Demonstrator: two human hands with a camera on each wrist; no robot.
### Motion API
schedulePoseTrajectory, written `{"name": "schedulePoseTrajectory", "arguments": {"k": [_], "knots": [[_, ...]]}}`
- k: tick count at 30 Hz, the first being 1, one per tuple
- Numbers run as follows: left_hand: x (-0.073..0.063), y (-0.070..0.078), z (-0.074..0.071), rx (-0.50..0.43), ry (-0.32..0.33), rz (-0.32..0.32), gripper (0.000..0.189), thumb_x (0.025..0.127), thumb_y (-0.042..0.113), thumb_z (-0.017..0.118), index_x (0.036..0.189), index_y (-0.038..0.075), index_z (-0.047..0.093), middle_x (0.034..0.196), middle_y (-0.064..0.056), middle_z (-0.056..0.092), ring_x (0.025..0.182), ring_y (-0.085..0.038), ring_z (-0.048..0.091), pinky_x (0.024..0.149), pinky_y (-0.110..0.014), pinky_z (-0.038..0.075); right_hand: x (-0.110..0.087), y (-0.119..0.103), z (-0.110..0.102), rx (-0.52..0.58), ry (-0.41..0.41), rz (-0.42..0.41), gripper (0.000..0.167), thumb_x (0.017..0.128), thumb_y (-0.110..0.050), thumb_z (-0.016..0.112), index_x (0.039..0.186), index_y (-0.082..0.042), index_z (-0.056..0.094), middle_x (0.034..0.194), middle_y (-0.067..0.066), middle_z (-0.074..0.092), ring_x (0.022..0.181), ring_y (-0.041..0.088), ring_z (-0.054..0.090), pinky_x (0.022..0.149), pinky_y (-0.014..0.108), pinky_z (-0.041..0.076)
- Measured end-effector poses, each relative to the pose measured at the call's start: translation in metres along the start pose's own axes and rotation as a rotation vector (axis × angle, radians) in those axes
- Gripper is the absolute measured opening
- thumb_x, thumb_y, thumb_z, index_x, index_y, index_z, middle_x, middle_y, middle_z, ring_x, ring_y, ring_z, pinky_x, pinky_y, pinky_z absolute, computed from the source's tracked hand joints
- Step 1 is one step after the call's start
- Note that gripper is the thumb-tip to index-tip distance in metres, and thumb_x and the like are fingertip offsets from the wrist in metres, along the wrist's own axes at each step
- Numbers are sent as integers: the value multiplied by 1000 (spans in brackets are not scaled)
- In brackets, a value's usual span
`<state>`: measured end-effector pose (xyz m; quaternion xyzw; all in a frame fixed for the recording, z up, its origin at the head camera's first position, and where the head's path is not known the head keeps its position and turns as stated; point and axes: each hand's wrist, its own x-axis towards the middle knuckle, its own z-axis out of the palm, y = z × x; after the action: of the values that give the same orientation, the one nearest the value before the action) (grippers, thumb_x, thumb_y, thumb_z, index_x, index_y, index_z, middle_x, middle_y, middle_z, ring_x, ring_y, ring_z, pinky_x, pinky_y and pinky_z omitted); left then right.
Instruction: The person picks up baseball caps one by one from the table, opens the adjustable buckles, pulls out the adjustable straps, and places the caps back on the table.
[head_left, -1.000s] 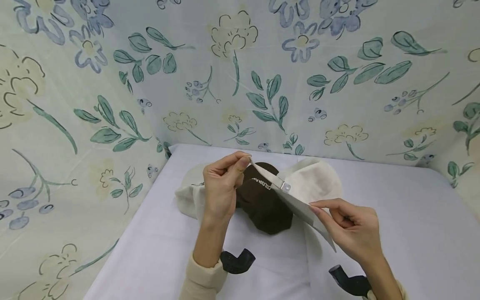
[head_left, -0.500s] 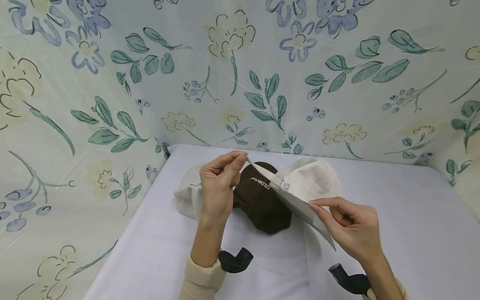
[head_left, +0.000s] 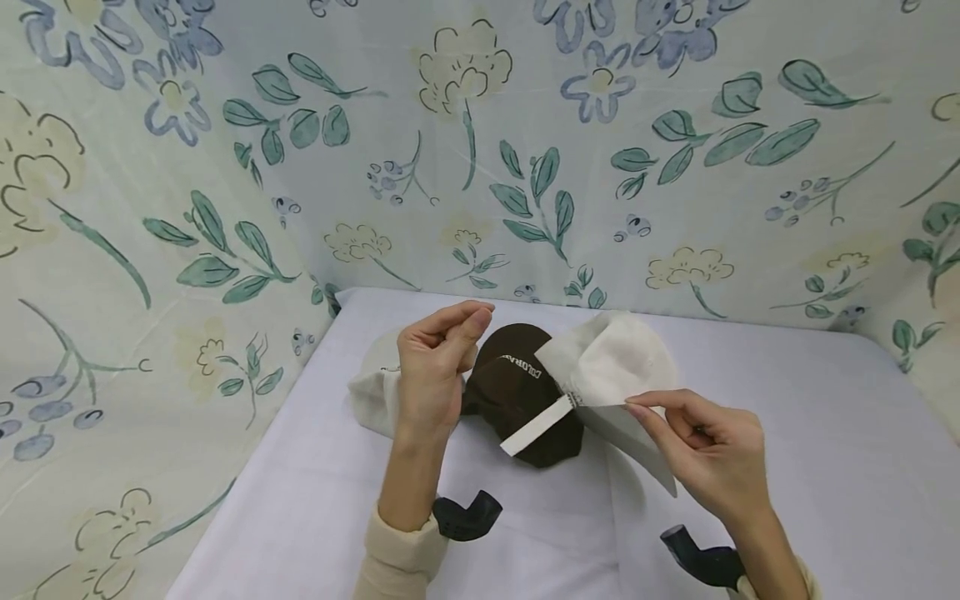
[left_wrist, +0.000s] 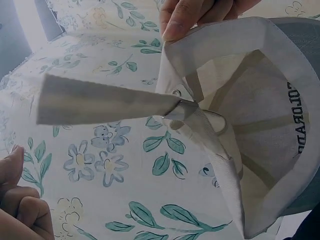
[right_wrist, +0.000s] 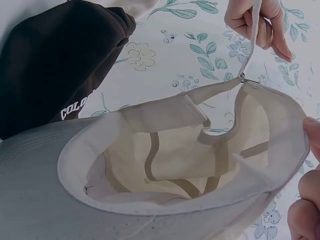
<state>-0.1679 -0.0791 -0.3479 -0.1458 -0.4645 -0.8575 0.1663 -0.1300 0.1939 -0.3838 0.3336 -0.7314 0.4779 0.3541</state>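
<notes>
A cream baseball cap point(head_left: 633, 367) with a grey brim is tipped so its inside shows in both wrist views. My right hand point(head_left: 705, 450) pinches its edge between thumb and index finger. From a metal buckle point(left_wrist: 181, 110) at the cap's back opening extends a cloth strap point(head_left: 536, 427), its far end loose. To the left of the strap, my left hand point(head_left: 435, 375) is raised with curled fingers and the thumb near the index finger, holding nothing. In the left wrist view a gap separates this hand point(left_wrist: 25, 205) from the strap end.
A dark brown cap point(head_left: 517, 358) with white lettering lies behind the strap. Partly hidden by the left forearm is another light cap point(head_left: 372, 396). White cloth point(head_left: 300, 500) covers the table, and floral fabric point(head_left: 450, 142) hangs behind and beside it.
The strap, stretched up to my left fingers before, has come out of them and now slants down to the left. The cap's back has flipped up slightly; my right hand keeps its pinch.
</notes>
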Motion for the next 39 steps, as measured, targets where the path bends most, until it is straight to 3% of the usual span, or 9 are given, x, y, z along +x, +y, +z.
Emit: {"name": "schedulePoseTrajectory", "arguments": {"k": [5,10,14,16,19,21,23,25,39], "knots": [[-2,-6,3,106,-64,-55,30,90,-8,72,88,19,84,48,10,45,50,-10,17,51,-24,15,3,-2,-2,-5,34,15,9,82,2,84,84,6,77,53,-7,27,46,-2,19,44,7,15],[-3,-12,8,232,-127,-139,8,85,3,82,93,4,83,50,8,51,54,-6,26,55,-19,32,5,-4,-4,-1,66,34,8,79,12,81,84,9,76,52,-7,27,46,-1,19,44,7,15],[-5,-17,11,290,-189,-184,15,86,4,83,97,-5,80,50,7,45,56,-7,27,56,-20,31,6,-4,-6,-20,91,56,10,77,16,80,83,10,75,52,-7,28,46,-1,19,44,8,16],[-5,-19,12,309,-223,-208,15,86,3,82,98,-6,80,54,9,52,57,-6,31,58,-19,34,6,-4,-7,-27,108,67,11,75,18,79,83,11,75,51,-7,28,46,-1,19,44,8,15],[-7,-23,14,358,-278,-224,15,86,2,82,100,-4,80,54,12,45,55,-6,29,59,-20,37,6,-3,-9,-39,133,88,12,74,21,78,83,13,74,51,-7,29,46,0,19,44,8,15],[-7,-26,15,405,-313,-221,17,86,2,82,102,-3,81,52,11,42,52,-8,27,55,-20,36,6,-2,-11,-53,147,104,14,73,23,77,83,14,74,51,-7,30,46,0,19,44,9,14],[-8,-30,17,457,-344,-211,20,85,1,83,105,-1,81,51,8,24,50,-10,16,50,-23,25,6,-2,-12,-73,159,124,15,72,24,76,83,14,74,51,-7,30,46,-1,19,43,9,14],[-9,-34,19,486,-365,-213,23,84,1,83,107,-1,81,51,6,22,50,-11,16,48,-24,20,6,-2,-13,-81,173,141,16,72,26,75,83,15,73,51,-8,30,46,0,19,43,10,14],[-14,-59,28,467,-391,-205,24,85,-4,77,109,0,81,53,6,23,50,-10,19,49,-23,21,7,-2,-16,-83,246,224,15,74,26,74,86,18,72,51,-8,31,44,1,19,40,14,13]]}}
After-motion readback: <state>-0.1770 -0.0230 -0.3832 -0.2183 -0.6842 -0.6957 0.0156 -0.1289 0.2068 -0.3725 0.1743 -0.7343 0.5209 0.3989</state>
